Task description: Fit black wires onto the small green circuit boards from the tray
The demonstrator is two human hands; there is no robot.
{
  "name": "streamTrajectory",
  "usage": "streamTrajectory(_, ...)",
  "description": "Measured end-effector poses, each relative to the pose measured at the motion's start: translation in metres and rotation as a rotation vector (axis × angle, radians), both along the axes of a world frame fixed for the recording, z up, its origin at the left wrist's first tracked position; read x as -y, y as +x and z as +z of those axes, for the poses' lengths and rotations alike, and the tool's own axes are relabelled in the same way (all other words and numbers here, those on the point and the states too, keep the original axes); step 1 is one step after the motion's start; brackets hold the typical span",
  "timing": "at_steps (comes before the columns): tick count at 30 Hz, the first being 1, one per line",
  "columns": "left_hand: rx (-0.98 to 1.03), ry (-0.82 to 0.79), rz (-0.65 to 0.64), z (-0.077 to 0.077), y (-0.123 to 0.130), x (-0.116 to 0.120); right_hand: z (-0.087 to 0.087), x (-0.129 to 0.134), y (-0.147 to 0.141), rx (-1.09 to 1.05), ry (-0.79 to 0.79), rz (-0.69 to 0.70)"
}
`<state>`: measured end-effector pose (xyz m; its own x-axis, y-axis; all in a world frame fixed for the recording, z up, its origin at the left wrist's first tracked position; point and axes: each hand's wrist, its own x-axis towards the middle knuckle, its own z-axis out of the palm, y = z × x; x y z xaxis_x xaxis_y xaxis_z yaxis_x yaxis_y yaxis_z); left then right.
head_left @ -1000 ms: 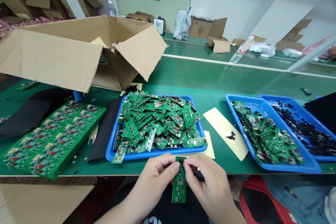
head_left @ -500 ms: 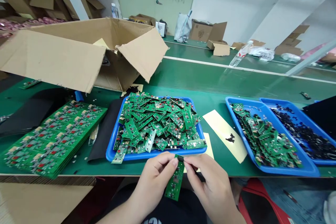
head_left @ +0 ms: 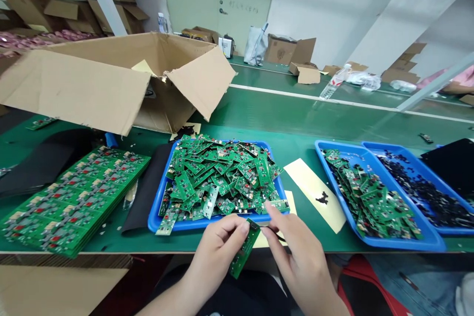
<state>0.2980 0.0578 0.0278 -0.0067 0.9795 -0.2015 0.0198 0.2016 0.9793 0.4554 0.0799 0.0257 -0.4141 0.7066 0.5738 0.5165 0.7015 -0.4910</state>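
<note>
Pinched between my left hand's point(head_left: 222, 244) thumb and fingers is a narrow green circuit board point(head_left: 242, 252), tilted, with a small black part at its upper end. Just right of that end is my right hand point(head_left: 296, 252), its index finger raised. A thin black tool point(head_left: 277, 235) shows between its thumb and fingers; most of it is hidden, and I cannot tell its kind. Beyond both hands, a blue tray point(head_left: 153, 215) holds a heap of similar boards point(head_left: 222, 173). The board in my hand is below the tray's front edge.
Stacked board panels point(head_left: 74, 197) lie at left, before an open cardboard box point(head_left: 74, 89). To the right are a yellow paper strip point(head_left: 303, 177) with black bits, a blue tray point(head_left: 433, 242) of boards, and another blue tray point(head_left: 454, 229) of black parts. A bottle point(head_left: 335, 81) stands behind.
My right hand's fingertips have come away from the board's upper end, and its index finger has lifted. The board has tilted in my left hand. The view has shifted slightly.
</note>
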Motion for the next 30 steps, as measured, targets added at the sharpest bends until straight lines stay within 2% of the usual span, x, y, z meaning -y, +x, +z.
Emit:
streamTrajectory(5,-0.024,-0.018,-0.123,-0.001,-0.004,0.000,0.008,-0.009,0.006,0.030,0.052,0.079)
streamTrajectory(11,-0.037,-0.019,-0.313,-0.001,-0.015,-0.004,0.000,-0.011,0.002,0.059,0.137,0.127)
streamTrajectory(15,-0.019,-0.056,-0.317,0.000,-0.014,-0.002,-0.005,-0.007,-0.003,0.037,0.158,0.095)
streamTrajectory(21,0.064,-0.076,-0.262,-0.002,-0.012,0.005,-0.009,-0.006,-0.002,0.040,0.129,0.144)
streamTrajectory(26,0.223,-0.192,-0.386,-0.005,-0.014,0.008,-0.015,-0.004,0.002,0.035,0.160,0.181)
streamTrajectory(30,0.256,-0.316,-0.348,-0.016,-0.010,0.012,-0.019,-0.002,0.005,0.048,0.139,0.244)
